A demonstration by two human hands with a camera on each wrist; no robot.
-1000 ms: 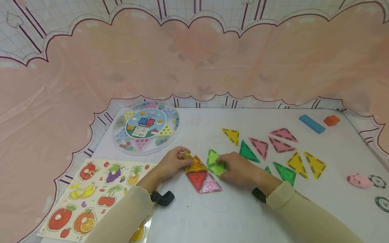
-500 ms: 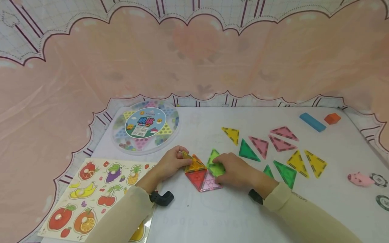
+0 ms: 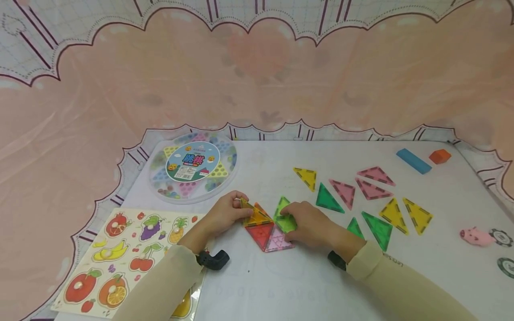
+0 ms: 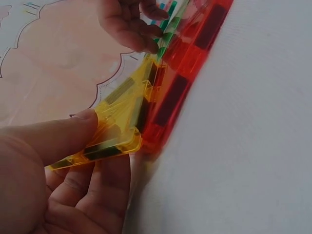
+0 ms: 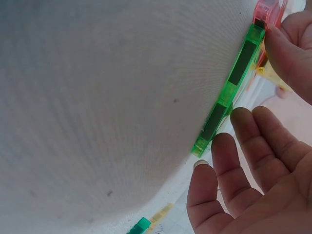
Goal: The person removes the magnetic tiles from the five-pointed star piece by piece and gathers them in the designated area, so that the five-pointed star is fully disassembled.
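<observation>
My left hand (image 3: pixel 225 216) pinches a translucent yellow triangle magnetic tile (image 4: pixel 114 117) between thumb and fingers. That tile is tilted up, its lower edge by a red triangle tile (image 3: pixel 259 234). Behind it an orange tile (image 3: pixel 261 208) is partly hidden. My right hand (image 3: pixel 311 224) holds light green triangle tiles (image 3: pixel 286 223), with the thumb by the pink tile's corner and the fingertips along the far side. In the right wrist view the green tile (image 5: pixel 229 85) meets the pink tile (image 5: pixel 265 10) end to end. The red and pink tiles lie flat, side by side.
Several loose yellow, green and pink triangle tiles (image 3: pixel 373 189) lie to the right. Farther right are a blue block (image 3: pixel 413 161), an orange block (image 3: pixel 440 156), a pink pig (image 3: pixel 476 237) and chips. A round board game (image 3: pixel 229 180) and fruit puzzle (image 3: pixel 127 232) are at left.
My right hand has shifted slightly left and brought the green tiles against the pink tile, covering part of it. My left hand stays nearly still with the yellow tile.
</observation>
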